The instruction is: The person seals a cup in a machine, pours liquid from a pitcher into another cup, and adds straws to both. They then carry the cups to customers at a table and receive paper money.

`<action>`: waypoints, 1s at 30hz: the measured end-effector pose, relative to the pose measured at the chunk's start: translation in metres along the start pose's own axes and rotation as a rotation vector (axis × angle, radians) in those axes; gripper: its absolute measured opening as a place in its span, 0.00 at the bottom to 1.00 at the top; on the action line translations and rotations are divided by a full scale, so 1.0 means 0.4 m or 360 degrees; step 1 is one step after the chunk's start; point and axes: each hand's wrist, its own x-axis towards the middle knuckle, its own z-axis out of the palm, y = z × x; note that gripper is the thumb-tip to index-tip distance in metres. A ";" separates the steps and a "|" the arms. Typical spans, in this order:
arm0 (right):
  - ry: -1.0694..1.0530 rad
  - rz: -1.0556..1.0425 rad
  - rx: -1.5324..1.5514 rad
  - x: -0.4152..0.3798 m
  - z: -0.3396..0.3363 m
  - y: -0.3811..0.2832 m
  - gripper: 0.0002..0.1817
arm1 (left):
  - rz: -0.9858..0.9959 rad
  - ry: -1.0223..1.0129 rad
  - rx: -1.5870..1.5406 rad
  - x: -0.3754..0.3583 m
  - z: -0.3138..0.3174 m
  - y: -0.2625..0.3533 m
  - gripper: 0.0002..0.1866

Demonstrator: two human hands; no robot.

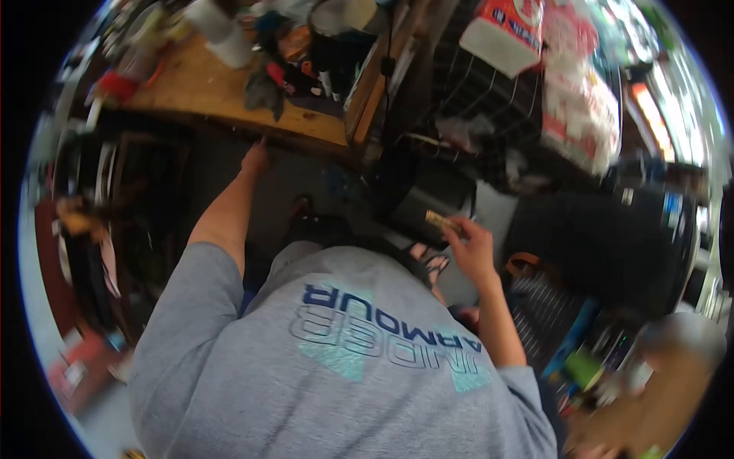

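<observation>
My right hand is closed in a pinch on a small, flat, yellowish-brown piece, held out in front of my grey shirt. Its print or markings are too small to read. My left hand is stretched forward at the front edge of the wooden desk, its fingers small and dark in the shade there. A crumpled grey cloth hangs over that edge just beyond it.
White rolls and clutter cover the desk. To the right, a wire rack carries a red-and-white tissue pack. A large black case stands at my right. Another person is at the lower right.
</observation>
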 end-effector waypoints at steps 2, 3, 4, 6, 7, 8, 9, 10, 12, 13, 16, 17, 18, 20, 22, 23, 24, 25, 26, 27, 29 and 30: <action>0.0069 0.0213 0.0203 -0.004 0.131 -0.022 0.10 | 0.0156 -0.0062 0.0063 0.066 -0.025 -0.052 0.45; 0.0086 0.0232 0.0254 -0.002 0.192 -0.045 0.11 | 0.0243 -0.0189 -0.0011 0.087 -0.036 -0.070 0.42; 0.0100 0.0241 0.0308 0.003 0.254 -0.070 0.11 | 0.0319 -0.0312 -0.0080 0.104 -0.042 -0.087 0.39; 0.0112 0.0347 0.0501 0.021 0.374 -0.099 0.11 | 0.0483 -0.0352 0.0002 0.133 -0.042 -0.106 0.37; 0.0064 0.0372 0.0646 0.027 0.424 -0.117 0.12 | 0.0581 -0.0330 0.0017 0.138 -0.038 -0.112 0.36; 0.0089 0.0394 0.0656 0.033 0.463 -0.139 0.12 | 0.0607 -0.0350 0.0029 0.138 -0.032 -0.115 0.36; -0.0015 0.0364 0.0638 0.044 0.496 -0.160 0.12 | 0.0666 -0.0365 0.0163 0.135 -0.023 -0.116 0.33; -0.0125 0.0324 0.0615 0.055 0.523 -0.177 0.12 | 0.0716 -0.0369 0.0293 0.130 -0.018 -0.112 0.29; -0.0195 0.0327 0.0566 0.075 0.571 -0.186 0.12 | 0.0554 -0.0379 0.0065 0.065 -0.040 -0.097 0.25; -0.0246 0.0379 0.0574 0.088 0.596 -0.188 0.13 | 0.0571 -0.0335 0.0085 0.030 -0.045 -0.100 0.24; -0.0353 0.0480 0.0582 0.142 0.685 -0.183 0.15 | 0.0463 -0.0368 -0.0038 -0.051 -0.055 -0.118 0.24; -0.0300 0.0538 0.0701 0.162 0.717 -0.203 0.14 | 0.0446 -0.0348 -0.0049 -0.073 -0.056 -0.126 0.24; -0.0241 0.0600 0.0824 0.180 0.747 -0.221 0.14 | 0.0430 -0.0440 -0.0011 -0.094 -0.055 -0.135 0.26; -0.0295 0.0620 0.0923 0.241 0.799 -0.253 0.16 | 0.0408 -0.0520 0.0019 -0.151 -0.077 -0.131 0.29; -0.0316 0.0725 0.1183 0.314 0.875 -0.256 0.22 | 0.0334 -0.0611 -0.0084 -0.207 -0.114 -0.119 0.31; -0.0325 0.0713 0.1183 0.355 0.911 -0.259 0.22 | 0.0327 -0.0598 -0.0083 -0.220 -0.118 -0.119 0.31; -0.0357 0.0725 0.1106 0.397 0.944 -0.261 0.26 | 0.0331 -0.0586 -0.0211 -0.229 -0.119 -0.121 0.32; -0.0385 0.0738 0.1030 0.422 0.962 -0.276 0.30 | 0.0338 -0.0576 -0.0337 -0.229 -0.113 -0.126 0.35; -0.0384 0.0730 0.1035 0.431 0.975 -0.284 0.30 | 0.0340 -0.0569 -0.0332 -0.224 -0.098 -0.132 0.35; -0.0410 0.0634 0.0902 0.438 0.985 -0.293 0.32 | 0.0431 -0.0527 -0.0435 -0.219 -0.086 -0.135 0.34; -0.0419 0.0529 0.0777 0.439 1.002 -0.274 0.34 | 0.0538 -0.0479 -0.0527 -0.205 -0.069 -0.134 0.33; -0.0346 0.0205 0.0623 0.427 1.011 -0.245 0.35 | 0.0447 -0.0609 -0.0828 -0.197 -0.065 -0.123 0.31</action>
